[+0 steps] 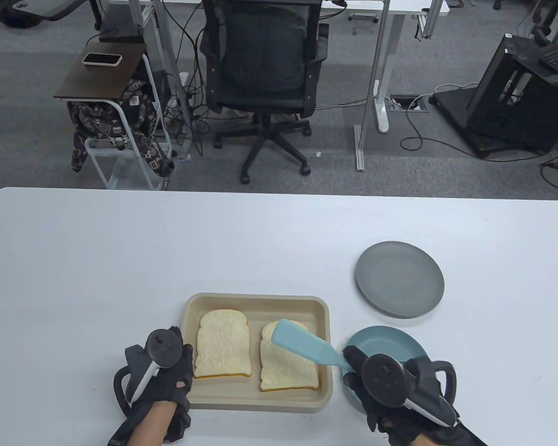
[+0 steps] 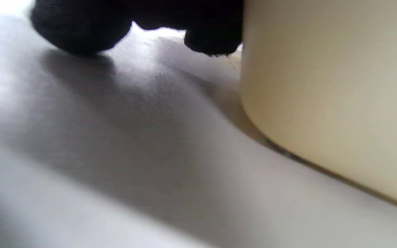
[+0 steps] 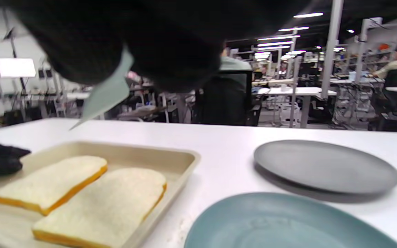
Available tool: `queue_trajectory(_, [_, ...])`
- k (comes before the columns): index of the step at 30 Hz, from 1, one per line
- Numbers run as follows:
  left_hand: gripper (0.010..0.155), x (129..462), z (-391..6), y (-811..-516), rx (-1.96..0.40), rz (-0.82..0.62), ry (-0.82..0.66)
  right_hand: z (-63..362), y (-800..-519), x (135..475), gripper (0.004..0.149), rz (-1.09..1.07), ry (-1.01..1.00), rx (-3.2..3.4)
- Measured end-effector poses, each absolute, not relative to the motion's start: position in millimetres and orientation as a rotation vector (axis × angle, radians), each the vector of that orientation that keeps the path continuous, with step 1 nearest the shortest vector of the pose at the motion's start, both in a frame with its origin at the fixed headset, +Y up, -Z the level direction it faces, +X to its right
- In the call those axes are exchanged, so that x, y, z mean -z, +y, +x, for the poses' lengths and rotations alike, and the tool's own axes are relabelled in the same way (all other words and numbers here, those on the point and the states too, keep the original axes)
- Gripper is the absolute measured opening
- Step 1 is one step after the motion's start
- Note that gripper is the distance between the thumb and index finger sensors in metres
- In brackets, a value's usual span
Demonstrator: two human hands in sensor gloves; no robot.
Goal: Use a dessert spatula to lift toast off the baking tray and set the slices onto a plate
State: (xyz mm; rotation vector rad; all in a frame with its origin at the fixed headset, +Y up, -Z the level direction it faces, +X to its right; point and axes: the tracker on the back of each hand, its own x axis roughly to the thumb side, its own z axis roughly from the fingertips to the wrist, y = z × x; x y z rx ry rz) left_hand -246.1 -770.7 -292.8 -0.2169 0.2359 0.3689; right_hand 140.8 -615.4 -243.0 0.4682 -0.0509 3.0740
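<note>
A beige baking tray (image 1: 255, 301) holds two toast slices side by side, one on the left (image 1: 223, 344) and one on the right (image 1: 290, 371). My right hand (image 1: 355, 367) grips the handle of a light blue dessert spatula (image 1: 302, 346). Its blade hangs tilted above the right slice's far part, raised off the bread in the right wrist view (image 3: 105, 93). My left hand (image 1: 184, 357) holds the tray's left rim. Its fingertips (image 2: 81, 31) reach down to the table beside the tray wall (image 2: 322, 103). A grey plate (image 1: 400, 278) sits empty to the far right.
A teal plate (image 1: 390, 341) lies right of the tray, partly under my right hand, empty in the right wrist view (image 3: 274, 224). An office chair (image 1: 265, 69) and desks stand beyond the table's far edge.
</note>
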Motion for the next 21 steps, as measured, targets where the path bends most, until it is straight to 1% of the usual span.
queue_trajectory(3, [0.064, 293, -246, -771, -0.368, -0.215, 0.238, 118, -615, 256, 0.047, 0.535, 0.069, -3.139])
queue_trajectory(7, [0.064, 293, -246, -772, -0.369, -0.207, 0.238, 95, -625, 273, 0.047, 0.602, 0.149, -3.236])
queue_trajectory(14, [0.064, 293, -246, -773, -0.371, -0.202, 0.241, 76, -646, 293, 0.047, 0.647, 0.246, -3.282])
queue_trajectory(21, [0.064, 293, -246, -773, -0.369, -0.198, 0.241, 69, -654, 310, 0.048, 0.647, 0.368, -3.271])
